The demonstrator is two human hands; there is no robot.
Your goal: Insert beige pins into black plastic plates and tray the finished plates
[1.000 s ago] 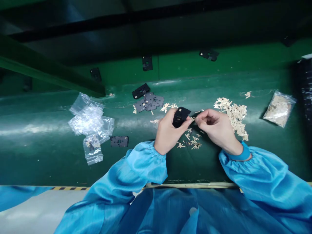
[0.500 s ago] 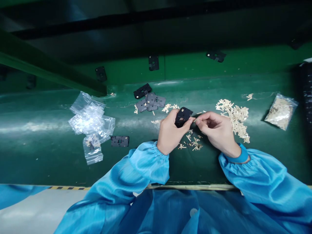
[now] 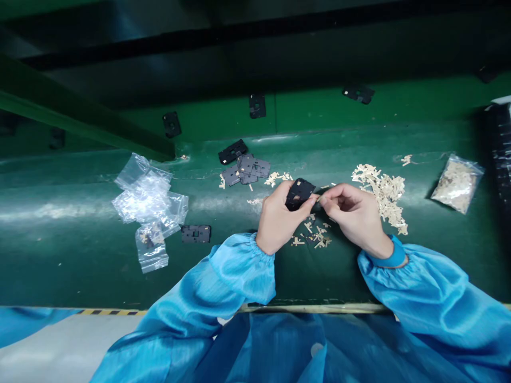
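My left hand (image 3: 277, 221) grips a black plastic frame (image 3: 299, 193) with cut-out windows, holding it up over the green belt. My right hand (image 3: 353, 215) pinches a small beige strip (image 3: 321, 198) between thumb and forefinger, right at the edge of the black frame. A loose heap of beige strips (image 3: 383, 197) lies just beyond my right hand. A smaller scatter of the same pieces (image 3: 313, 235) sits below and between my hands.
Several black frames (image 3: 247, 169) lie stacked left of my hands, with another (image 3: 195, 233) further left. Crumpled clear plastic bags (image 3: 147, 199) lie beside it. A bag of beige pieces (image 3: 457, 183) lies at the right. More black frames (image 3: 257, 106) rest on a raised green ledge.
The camera has shifted slightly. My right fingertips have come closer to the black frame, which now shows its face more flatly in my left hand.
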